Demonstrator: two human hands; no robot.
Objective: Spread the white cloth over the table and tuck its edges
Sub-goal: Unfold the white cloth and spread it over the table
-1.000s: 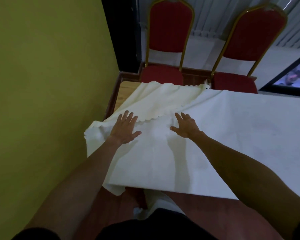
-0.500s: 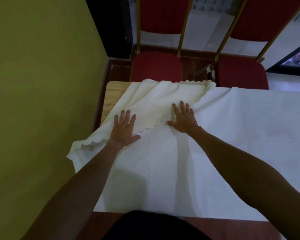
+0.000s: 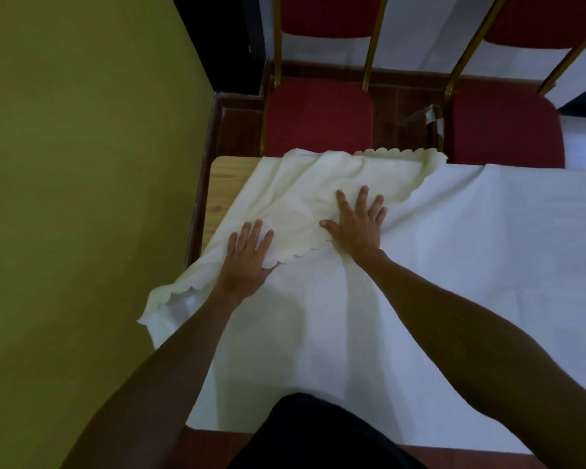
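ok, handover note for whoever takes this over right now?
Left hand: flat and open on the cloth, pressing the scalloped fold near the left edge.
Right hand: flat and open on the folded-back flap.
Done: cloth covers most of the table.
Left: the far-left corner is folded back on itself, bare table showing by the wall. Unfold that flap over the corner, smooth it, then tuck the edges. A loose bunch hangs off the left side.

Dim indoor light, soft focus, wide-angle bending at edges, faint arm shadows
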